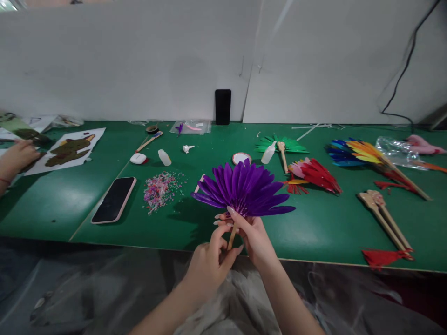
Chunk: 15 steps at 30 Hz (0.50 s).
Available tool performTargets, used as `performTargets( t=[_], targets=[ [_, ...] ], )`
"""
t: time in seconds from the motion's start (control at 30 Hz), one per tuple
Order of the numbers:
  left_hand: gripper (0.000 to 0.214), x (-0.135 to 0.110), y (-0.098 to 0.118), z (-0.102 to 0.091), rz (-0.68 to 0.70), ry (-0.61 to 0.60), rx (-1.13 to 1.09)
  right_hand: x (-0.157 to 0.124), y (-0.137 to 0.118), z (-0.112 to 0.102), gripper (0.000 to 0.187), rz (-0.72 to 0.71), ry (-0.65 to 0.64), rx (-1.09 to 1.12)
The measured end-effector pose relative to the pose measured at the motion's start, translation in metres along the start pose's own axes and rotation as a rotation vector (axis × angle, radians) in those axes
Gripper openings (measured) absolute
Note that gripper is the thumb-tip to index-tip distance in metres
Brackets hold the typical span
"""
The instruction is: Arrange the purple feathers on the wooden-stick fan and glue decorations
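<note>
A purple feather fan (pixel 244 188) with a thin wooden handle is held up above the front of the green table, its feathers spread wide away from me. My left hand (pixel 211 253) is closed around the lower part of the handle. My right hand (pixel 253 235) pinches the fan where the feathers meet the handle, its thumb lying on the feather bases. Behind the fan, a white round lid or dish (pixel 241 158) with a red rim is partly covered by the feathers. A small white squeeze bottle (pixel 268 152) stands just beyond.
Multicoloured confetti-like bits (pixel 161 190) and a phone (pixel 114 200) lie left on the green table (pixel 139 235). A green feather fan (pixel 293 145), red feathers (pixel 316 174) and wooden handles (pixel 386 223) lie right. Another person's hand (pixel 19 160) works at far left.
</note>
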<state>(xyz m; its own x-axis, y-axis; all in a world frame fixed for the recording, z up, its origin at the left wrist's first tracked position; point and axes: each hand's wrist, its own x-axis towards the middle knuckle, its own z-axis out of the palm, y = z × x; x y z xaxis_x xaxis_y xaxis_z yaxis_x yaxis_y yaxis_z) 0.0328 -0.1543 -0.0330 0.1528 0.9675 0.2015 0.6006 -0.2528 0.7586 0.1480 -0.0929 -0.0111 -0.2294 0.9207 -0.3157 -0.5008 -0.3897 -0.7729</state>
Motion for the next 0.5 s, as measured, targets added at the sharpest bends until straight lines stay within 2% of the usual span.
performTargets(
  t=[0.07,0.3,0.4,0.5],
  targets=[
    [0.035,0.006,0.0,-0.009,0.044,0.02,0.025,0.001,0.003,-0.003,0.029,-0.008,0.01,-0.014],
    [0.008,0.053,0.011,-0.05,0.159,0.388,0.201,-0.002,0.005,-0.007,0.03,0.03,-0.03,-0.037],
    [0.007,0.08,0.016,-0.06,0.257,0.42,0.279,-0.004,0.007,-0.007,0.032,0.052,-0.048,-0.05],
    [0.011,0.107,0.019,-0.065,0.256,0.409,0.324,-0.006,0.01,-0.008,0.036,0.083,-0.05,-0.074]
  ],
)
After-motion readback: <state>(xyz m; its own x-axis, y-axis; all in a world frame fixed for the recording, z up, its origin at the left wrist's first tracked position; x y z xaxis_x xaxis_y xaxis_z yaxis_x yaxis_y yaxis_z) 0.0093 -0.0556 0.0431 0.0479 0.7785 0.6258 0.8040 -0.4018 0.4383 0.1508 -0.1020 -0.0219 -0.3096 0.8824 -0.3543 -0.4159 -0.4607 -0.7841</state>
